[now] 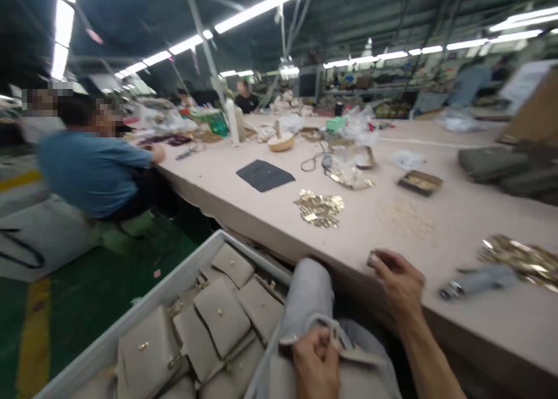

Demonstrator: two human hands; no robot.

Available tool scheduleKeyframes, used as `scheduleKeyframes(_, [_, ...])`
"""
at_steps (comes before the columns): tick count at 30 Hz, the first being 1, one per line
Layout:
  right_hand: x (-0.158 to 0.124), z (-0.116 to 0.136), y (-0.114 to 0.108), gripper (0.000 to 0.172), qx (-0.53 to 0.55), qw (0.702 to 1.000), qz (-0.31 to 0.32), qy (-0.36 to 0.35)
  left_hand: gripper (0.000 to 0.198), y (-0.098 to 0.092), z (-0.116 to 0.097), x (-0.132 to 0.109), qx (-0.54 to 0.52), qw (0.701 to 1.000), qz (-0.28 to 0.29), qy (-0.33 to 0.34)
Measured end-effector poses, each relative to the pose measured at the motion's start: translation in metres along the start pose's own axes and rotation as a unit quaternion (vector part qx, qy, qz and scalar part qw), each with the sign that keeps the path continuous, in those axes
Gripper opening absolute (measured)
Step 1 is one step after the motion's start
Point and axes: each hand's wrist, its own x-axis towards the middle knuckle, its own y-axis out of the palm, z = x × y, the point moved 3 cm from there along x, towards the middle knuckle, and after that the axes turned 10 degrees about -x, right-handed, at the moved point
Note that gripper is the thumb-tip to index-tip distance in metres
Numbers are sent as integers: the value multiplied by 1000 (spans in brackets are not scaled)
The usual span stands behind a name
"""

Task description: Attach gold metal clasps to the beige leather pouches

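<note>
On my lap lies a beige-grey bag, and my left hand is closed on the edge of it, beside a narrow strap loop. At the table's front edge, my right hand pinches a small dark metal piece between thumb and fingers; its exact kind is too blurred to tell. Right of that hand, a grey power screwdriver rests on the table. Left of my lap stands a pale bin holding several similar beige bags with small gold fittings.
Gold metal parts lie in a heap on the long table, with another pile at right. Beyond are a dark sheet, a small parts tray and plastic bags. A person in blue sits at left.
</note>
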Motion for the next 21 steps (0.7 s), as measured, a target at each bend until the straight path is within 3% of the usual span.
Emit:
scheduleKeyframes(4, [-56, 1, 1, 33, 69, 988, 140, 10, 29, 1, 14, 7, -40, 999, 22, 10])
scheduleKeyframes(8, [-100, 0, -4, 27, 76, 974, 209, 41, 28, 1, 10, 11, -62, 997, 50, 6])
scheduleKeyframes(14, [-116, -10, -6, 24, 100, 958, 260, 72, 31, 1, 7, 12, -64, 995, 72, -2])
scheduleKeyframes(21, [-127, -5, 3, 16, 101, 942, 316, 58, 36, -1, 1, 8, -73, 992, 100, -29])
